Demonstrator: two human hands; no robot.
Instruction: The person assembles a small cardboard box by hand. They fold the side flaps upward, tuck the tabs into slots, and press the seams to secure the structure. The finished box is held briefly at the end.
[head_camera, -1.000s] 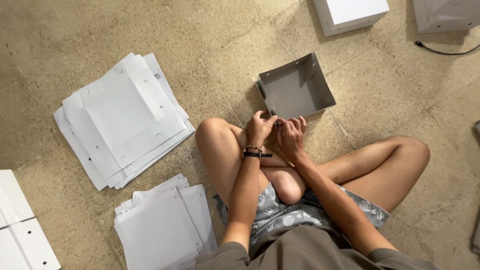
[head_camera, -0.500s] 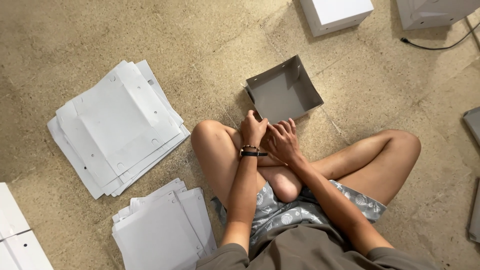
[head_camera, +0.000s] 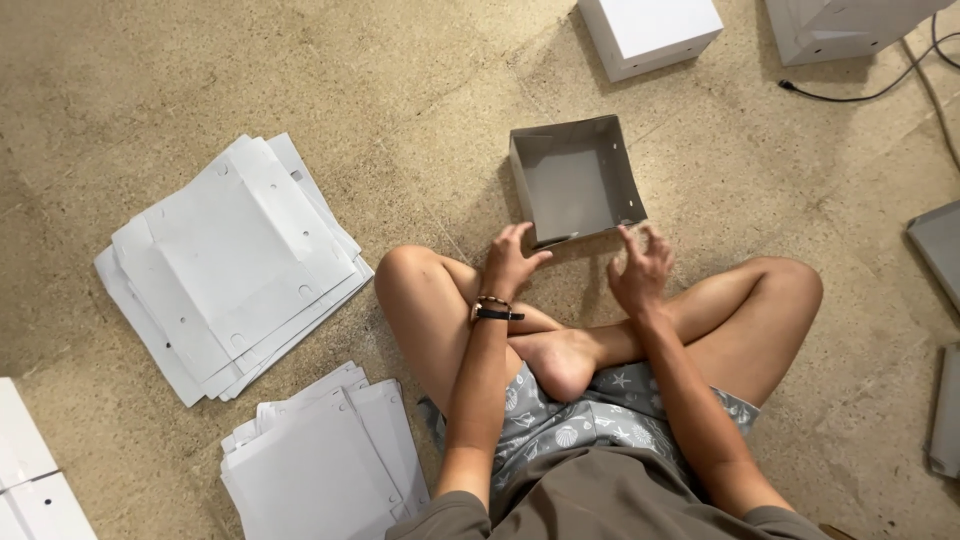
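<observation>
So, one grey box (head_camera: 577, 180) stands folded and open-topped on the floor (head_camera: 300, 80) just past my crossed legs, and two finished white boxes (head_camera: 648, 32) sit further off. Plenty is left, I judge: two stacks of flat sheets (head_camera: 235, 260) lie untouched to my left. My left hand (head_camera: 512, 262) is spread, fingertips touching the box's near edge. My right hand (head_camera: 640, 270) is open too, fingers splayed just beside the near corner, holding nothing.

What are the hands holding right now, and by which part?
Nothing is clearly held. The left hand has its fingers at the near wall of the open grey box, possibly touching it; the right hand hovers spread beside it.
</observation>
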